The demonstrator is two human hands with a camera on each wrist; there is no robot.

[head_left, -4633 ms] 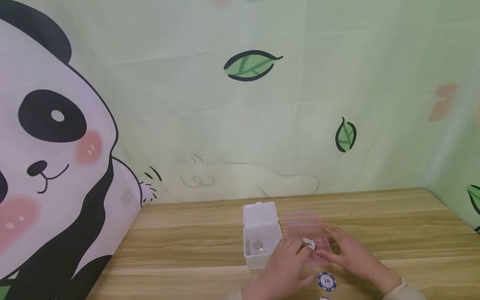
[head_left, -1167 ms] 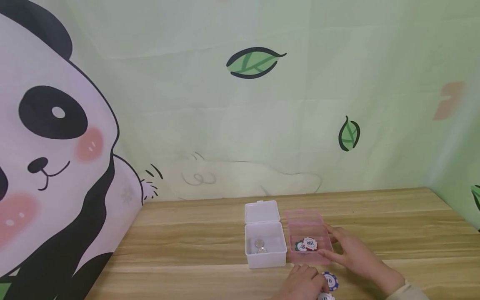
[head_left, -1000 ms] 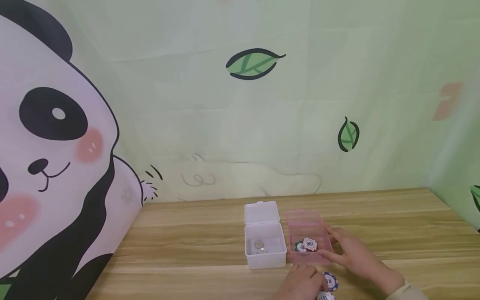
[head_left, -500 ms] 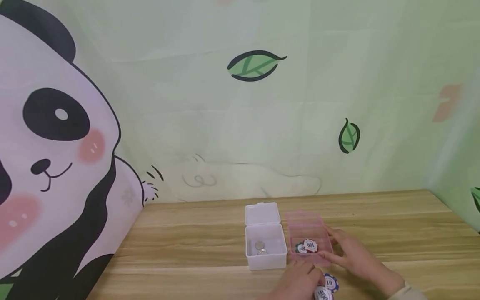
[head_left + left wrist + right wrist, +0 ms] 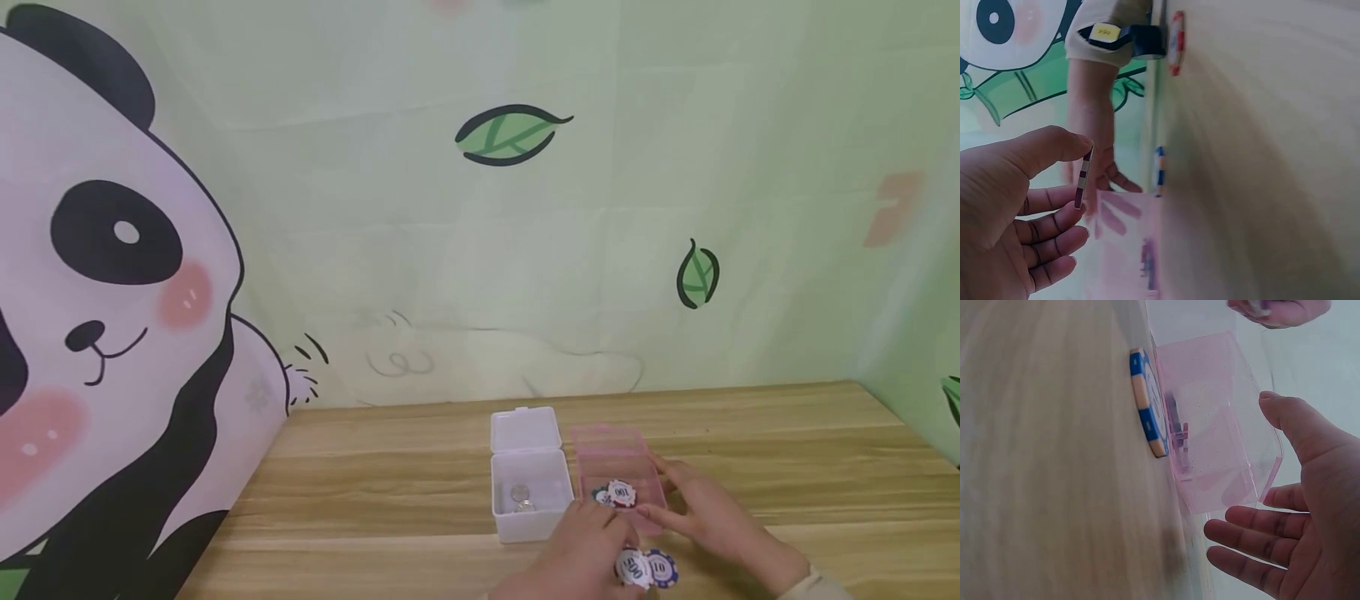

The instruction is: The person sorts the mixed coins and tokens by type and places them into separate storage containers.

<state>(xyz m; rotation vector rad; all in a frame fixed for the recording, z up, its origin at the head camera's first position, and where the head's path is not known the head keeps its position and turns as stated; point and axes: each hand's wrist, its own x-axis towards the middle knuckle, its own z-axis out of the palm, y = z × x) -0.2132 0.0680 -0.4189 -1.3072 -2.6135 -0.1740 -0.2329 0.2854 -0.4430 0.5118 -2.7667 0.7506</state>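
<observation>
the left hand [image 5: 581, 554] pinches a purple-and-white poker chip [image 5: 632, 568] on edge between thumb and fingertips, lifted just off the wooden table [image 5: 375, 467] near its front edge – the left wrist view shows the chip [image 5: 1083, 177] held thin-side-on, with only the thumb tip and one finger on it. a blue "10" chip [image 5: 660, 568] lies flat on the table just beside it, right in front of the pink translucent box [image 5: 618, 487]. that box sits open with its lid tipped back, two chips [image 5: 615, 494] already inside. the right hand [image 5: 705, 512] has its fingers relaxed and spread, resting against the box's right wall to steady it. a white box [image 5: 528, 496] stands touching the pink one on its left, lid up, with a few coins [image 5: 520, 496] in the bottom.

the grip looks light, so the chip could slip and roll toward the table's front edge. the two boxes stand side by side – a careless drop could land it among the coins, or clip the pink rim and bounce out.
</observation>
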